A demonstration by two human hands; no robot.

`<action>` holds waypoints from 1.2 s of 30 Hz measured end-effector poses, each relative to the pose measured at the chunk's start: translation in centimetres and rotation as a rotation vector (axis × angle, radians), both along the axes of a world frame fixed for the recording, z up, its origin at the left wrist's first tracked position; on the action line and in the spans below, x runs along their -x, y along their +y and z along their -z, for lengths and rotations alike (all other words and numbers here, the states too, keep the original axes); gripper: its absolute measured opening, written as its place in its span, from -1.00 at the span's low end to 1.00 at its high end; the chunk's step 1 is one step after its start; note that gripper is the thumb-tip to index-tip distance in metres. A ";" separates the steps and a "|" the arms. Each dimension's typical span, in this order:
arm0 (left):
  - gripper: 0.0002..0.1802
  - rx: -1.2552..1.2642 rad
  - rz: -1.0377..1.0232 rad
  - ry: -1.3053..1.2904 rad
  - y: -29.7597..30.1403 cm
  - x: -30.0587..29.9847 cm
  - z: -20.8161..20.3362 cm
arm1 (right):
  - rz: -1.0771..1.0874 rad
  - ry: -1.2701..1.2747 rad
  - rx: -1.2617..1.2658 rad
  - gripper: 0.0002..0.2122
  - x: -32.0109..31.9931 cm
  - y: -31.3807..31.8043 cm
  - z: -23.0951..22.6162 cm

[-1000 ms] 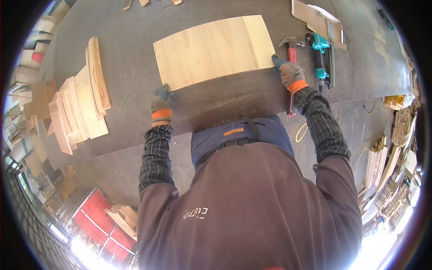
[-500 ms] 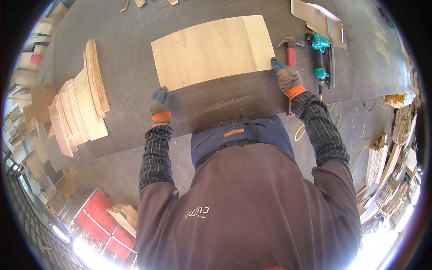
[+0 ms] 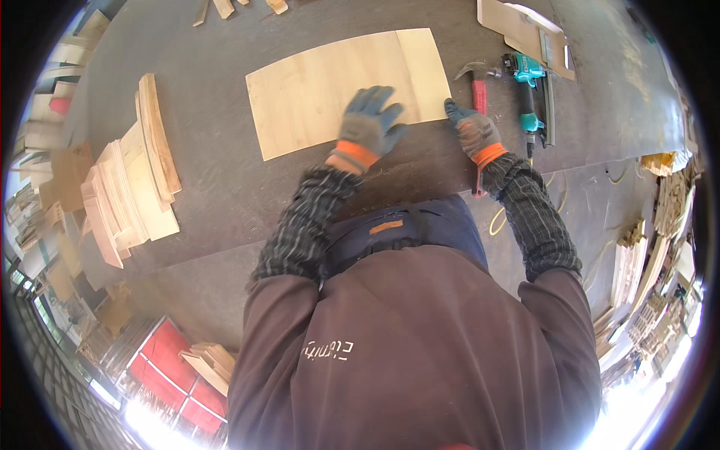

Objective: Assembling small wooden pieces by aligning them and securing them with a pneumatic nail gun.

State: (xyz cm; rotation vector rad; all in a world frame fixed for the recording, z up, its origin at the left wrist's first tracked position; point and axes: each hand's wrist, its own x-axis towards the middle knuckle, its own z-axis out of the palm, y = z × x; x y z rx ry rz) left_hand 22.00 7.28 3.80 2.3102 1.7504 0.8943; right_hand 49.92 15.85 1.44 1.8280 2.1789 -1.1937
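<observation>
Workpiece: flat, pale tan, four-sided wooden panel (image 3: 322,97) with a paler band at its right end, lying on the dark grey, scuffed worktop (image 3: 202,150), in front of the person. Step in hand, by judgement: aligning or steadying this panel. Any further shift would seem to call for firm contact from both hands, so that it does not swivel about one corner.

Left hand, in a grey-and-blue glove with an orange cuff (image 3: 367,127): over the panel's near edge, fingers spread well apart, nothing grasped. Slight blur; cannot tell whether the fingertips touch the surface.

Right hand, gloved alike (image 3: 474,133): at the panel's near right corner, fingers close together, tips against or just beside the edge. Cannot tell whether they pinch it.

Further right: claw hammer with a red handle (image 3: 480,97), partly hidden behind the right hand; then a teal-and-black nail gun (image 3: 527,94). Far left: stacked pale wooden pieces (image 3: 124,187).
</observation>
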 end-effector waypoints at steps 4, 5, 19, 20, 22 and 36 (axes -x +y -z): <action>-0.62 0.061 0.114 -0.017 2.8 -4.2 2.2 | 0.102 0.050 0.054 -0.30 -0.1 -0.1 -0.6; -0.62 0.078 0.114 -0.003 2.9 -4.5 2.6 | 0.119 0.073 0.075 -0.31 -0.1 0.0 -1.0; -0.67 -0.010 0.149 0.044 3.0 -5.0 3.5 | 0.276 0.353 0.236 -0.46 -1.5 0.6 -0.1; -0.68 -0.018 0.148 0.026 2.9 -4.8 3.6 | 0.196 0.308 0.019 -0.49 -2.4 0.9 -0.7; -0.68 -0.029 0.141 0.021 3.0 -4.4 3.7 | 0.029 0.216 -0.412 -0.51 -5.1 1.9 -2.3; -0.70 -0.042 0.158 -0.022 4.0 -6.0 3.5 | 0.170 -0.416 -0.443 -0.50 -22.9 9.6 3.8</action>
